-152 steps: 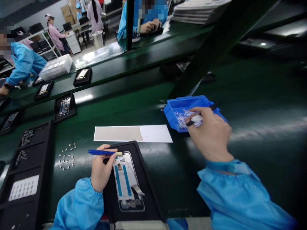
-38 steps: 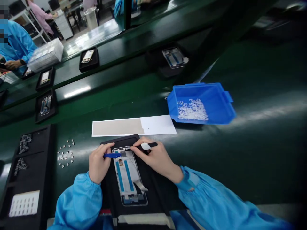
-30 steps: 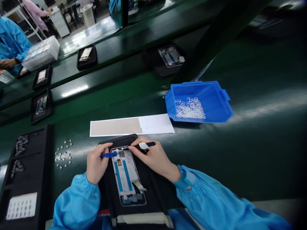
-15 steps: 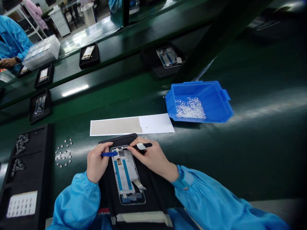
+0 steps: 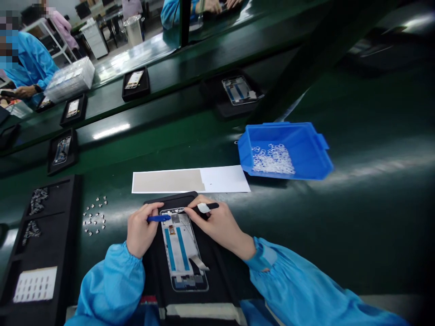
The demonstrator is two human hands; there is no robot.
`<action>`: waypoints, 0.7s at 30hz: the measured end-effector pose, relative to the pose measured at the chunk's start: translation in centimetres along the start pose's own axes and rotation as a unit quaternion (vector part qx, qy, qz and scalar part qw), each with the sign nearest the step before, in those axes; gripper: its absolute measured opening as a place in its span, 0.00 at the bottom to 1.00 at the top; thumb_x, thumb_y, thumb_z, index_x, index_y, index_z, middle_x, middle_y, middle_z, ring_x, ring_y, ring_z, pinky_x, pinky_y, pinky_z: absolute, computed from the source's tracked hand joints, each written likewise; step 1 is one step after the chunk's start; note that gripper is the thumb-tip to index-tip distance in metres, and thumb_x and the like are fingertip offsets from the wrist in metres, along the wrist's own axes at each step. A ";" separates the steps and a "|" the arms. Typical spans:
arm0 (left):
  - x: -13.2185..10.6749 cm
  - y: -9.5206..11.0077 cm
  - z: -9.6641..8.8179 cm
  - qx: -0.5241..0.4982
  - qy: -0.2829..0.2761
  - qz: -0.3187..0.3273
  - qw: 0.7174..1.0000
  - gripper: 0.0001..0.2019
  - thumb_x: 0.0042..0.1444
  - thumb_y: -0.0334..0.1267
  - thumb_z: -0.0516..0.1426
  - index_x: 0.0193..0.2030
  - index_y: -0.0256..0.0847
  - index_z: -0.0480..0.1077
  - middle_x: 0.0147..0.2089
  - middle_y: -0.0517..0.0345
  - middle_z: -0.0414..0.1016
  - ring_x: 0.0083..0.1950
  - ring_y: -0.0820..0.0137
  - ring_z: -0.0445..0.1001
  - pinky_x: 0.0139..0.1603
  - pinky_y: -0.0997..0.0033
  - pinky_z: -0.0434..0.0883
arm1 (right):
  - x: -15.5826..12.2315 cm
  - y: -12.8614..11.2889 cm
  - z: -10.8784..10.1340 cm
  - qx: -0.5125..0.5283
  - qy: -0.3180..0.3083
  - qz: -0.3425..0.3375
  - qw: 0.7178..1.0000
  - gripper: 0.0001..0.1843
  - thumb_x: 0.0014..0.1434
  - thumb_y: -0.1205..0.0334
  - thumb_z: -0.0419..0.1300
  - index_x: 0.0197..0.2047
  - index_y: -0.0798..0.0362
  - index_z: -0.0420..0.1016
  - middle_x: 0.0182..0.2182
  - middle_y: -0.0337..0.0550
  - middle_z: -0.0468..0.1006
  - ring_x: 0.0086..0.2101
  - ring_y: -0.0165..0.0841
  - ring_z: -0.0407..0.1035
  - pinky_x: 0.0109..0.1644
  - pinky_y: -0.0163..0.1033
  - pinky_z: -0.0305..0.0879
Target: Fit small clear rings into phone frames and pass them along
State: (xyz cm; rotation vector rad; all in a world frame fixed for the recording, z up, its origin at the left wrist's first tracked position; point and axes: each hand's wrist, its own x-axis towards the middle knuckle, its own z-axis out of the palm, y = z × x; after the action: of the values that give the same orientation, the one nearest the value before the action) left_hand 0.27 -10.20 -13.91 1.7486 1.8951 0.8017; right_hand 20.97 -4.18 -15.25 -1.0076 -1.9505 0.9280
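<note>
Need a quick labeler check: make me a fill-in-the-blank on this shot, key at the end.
1. The left hand holds a pen-like tool coloured ____.
2. The long blue strips on the phone frame number ____.
3. The tray under that frame is coloured ____.
4. In the picture, the bin of small white pieces stands to the ____ of the long card.

Missing words: blue; two; black; right

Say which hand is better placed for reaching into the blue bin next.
Probably the right hand: though it holds a black tool, it is nearer the blue bin. The left hand, holding a blue tool, is farther off.
</note>
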 end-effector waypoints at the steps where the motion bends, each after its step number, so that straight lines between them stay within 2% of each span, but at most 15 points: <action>1: 0.0 0.0 0.0 -0.001 0.001 0.000 1.000 0.14 0.62 0.30 0.50 0.46 0.44 0.76 0.45 0.57 0.81 0.46 0.69 0.78 0.46 0.71 0.73 | 0.1 0.0 0.0 0.002 0.002 -0.001 1.000 0.11 0.65 0.60 0.56 0.31 0.51 0.70 0.25 0.39 0.75 0.25 0.33 0.70 0.28 0.37 0.63; 5: 0.1 -0.1 -0.1 -0.013 0.007 0.002 1.000 0.14 0.61 0.31 0.50 0.45 0.42 0.77 0.44 0.56 0.81 0.44 0.69 0.78 0.46 0.71 0.72 | 0.3 0.2 -0.1 0.031 0.022 0.018 0.999 0.10 0.62 0.60 0.58 0.30 0.51 0.70 0.23 0.37 0.73 0.20 0.30 0.65 0.24 0.36 0.59; 9: 0.0 0.1 -0.9 -0.023 0.026 -0.018 0.999 0.14 0.61 0.33 0.51 0.45 0.40 0.77 0.33 0.59 0.78 0.34 0.72 0.75 0.39 0.74 0.71 | 0.3 0.3 -0.2 0.059 0.040 0.046 0.996 0.10 0.61 0.57 0.59 0.29 0.52 0.71 0.22 0.36 0.71 0.18 0.29 0.60 0.22 0.36 0.55; 12: -0.6 0.4 -1.8 -0.026 0.050 -0.029 0.998 0.14 0.62 0.37 0.51 0.45 0.39 0.77 0.27 0.62 0.73 0.29 0.74 0.71 0.35 0.77 0.69 | 0.2 0.1 -0.2 0.055 0.031 0.035 0.997 0.10 0.61 0.59 0.58 0.29 0.52 0.71 0.21 0.37 0.72 0.18 0.29 0.60 0.23 0.36 0.55; 17: -3.2 0.5 -2.9 -0.006 0.050 -0.041 0.998 0.14 0.62 0.41 0.52 0.47 0.39 0.76 0.21 0.65 0.64 0.23 0.75 0.65 0.29 0.78 0.65 | 0.1 -0.1 0.0 0.046 0.030 0.008 0.998 0.10 0.61 0.62 0.58 0.28 0.52 0.71 0.22 0.37 0.72 0.20 0.30 0.64 0.26 0.36 0.58; 21: -6.1 -0.1 -3.1 0.016 0.019 -0.077 0.997 0.16 0.63 0.45 0.52 0.49 0.40 0.76 0.22 0.65 0.64 0.23 0.75 0.64 0.28 0.78 0.65 | 0.0 0.3 0.2 0.040 0.034 0.005 0.999 0.09 0.61 0.61 0.58 0.29 0.51 0.71 0.23 0.36 0.73 0.21 0.30 0.65 0.26 0.36 0.58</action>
State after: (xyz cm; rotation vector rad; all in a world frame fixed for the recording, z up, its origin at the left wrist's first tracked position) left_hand -1.22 -16.59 -12.11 1.5933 2.0482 0.7566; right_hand 20.92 -4.11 -15.54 -0.9906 -1.8393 0.9568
